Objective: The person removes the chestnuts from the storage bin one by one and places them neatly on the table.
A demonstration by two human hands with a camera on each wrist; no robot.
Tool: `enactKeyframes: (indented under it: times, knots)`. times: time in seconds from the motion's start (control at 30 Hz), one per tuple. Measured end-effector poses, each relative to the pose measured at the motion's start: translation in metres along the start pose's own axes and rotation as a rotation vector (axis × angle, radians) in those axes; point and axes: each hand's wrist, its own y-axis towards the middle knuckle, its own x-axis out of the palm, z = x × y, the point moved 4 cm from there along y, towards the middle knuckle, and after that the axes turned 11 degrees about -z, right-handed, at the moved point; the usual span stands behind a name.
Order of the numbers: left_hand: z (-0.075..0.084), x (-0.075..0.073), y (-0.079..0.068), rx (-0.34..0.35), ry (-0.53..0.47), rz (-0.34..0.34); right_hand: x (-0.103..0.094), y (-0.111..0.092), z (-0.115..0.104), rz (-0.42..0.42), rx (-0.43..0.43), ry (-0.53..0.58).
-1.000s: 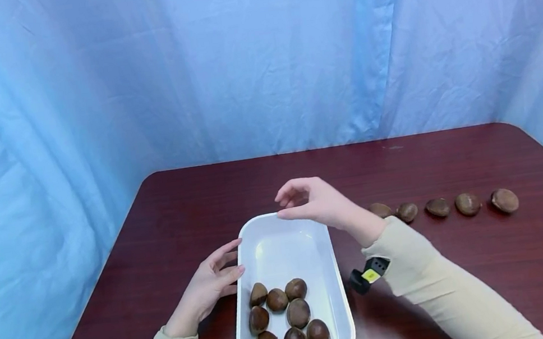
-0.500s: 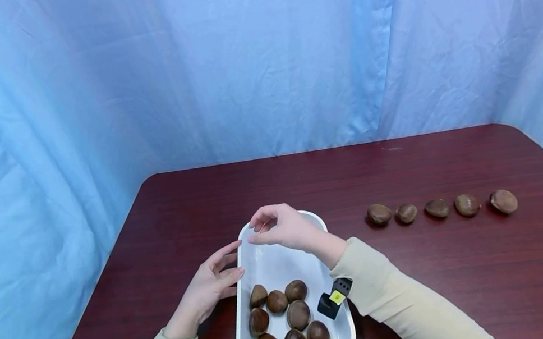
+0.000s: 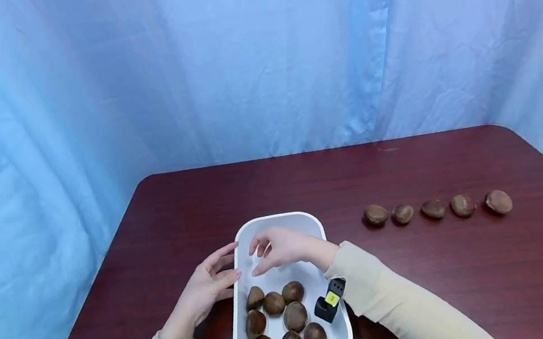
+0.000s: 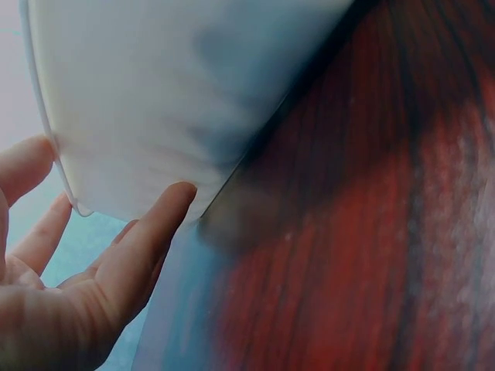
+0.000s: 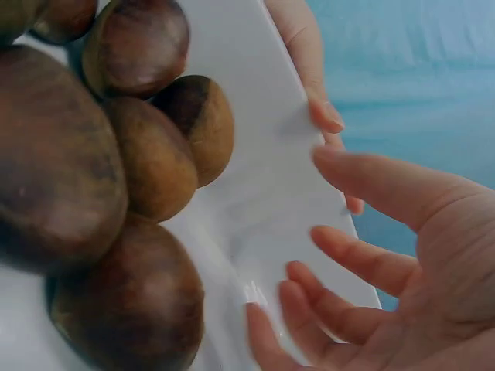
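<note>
A white tray [image 3: 341, 325] holds several brown chestnuts [image 3: 296, 317], gathered at its near end. Against the tray's left side rests my left hand [image 3: 202, 291], its fingers spread; the left wrist view shows fingertips [image 4: 182, 193] on the outer wall and at the rim. My right hand [image 3: 283, 247] hangs over the far half of the tray, fingers apart, with nothing between them. In the right wrist view the right hand [image 5: 387, 255] faces the chestnuts [image 5: 151, 158] with a gap of bare tray between.
To the right on the dark red-brown table [image 3: 442, 273], several more chestnuts [image 3: 433, 209] lie spaced out in a row. A blue curtain [image 3: 259, 69] hangs behind the table and along its left side.
My right hand has moved left and toward me, from the tray's far rim to over its inside, and its thumb and fingers have spread. My left hand has stayed at the tray's side.
</note>
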Motion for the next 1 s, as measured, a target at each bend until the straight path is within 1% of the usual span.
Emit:
enactKeyframes:
  times: [0.1, 0.2, 0.3, 0.67, 0.87, 1.0]
  knots:
    - [-0.001, 0.000, -0.001, 0.006, -0.005, -0.002, 0.007, 0.002, 0.002, -0.074, 0.046, -0.046]
    - [-0.001, 0.000, -0.001, 0.014, -0.008, -0.004, 0.012, 0.002, 0.003, -0.122, 0.083, -0.113]
    - [-0.001, 0.001, -0.001, 0.016, -0.009, -0.004, 0.015, 0.001, 0.003, -0.156, 0.099, -0.155]
    - [0.002, 0.001, -0.002, 0.023, 0.004, -0.006, 0.024, 0.002, 0.001, -0.254, 0.070, -0.289]
    - [0.002, 0.001, -0.001, 0.010, 0.006, 0.003, 0.026, 0.002, -0.001, -0.266, 0.070, -0.349]
    - [0.002, 0.001, -0.001, 0.010, 0.005, 0.002, 0.027, 0.001, -0.002, -0.273, 0.053, -0.363]
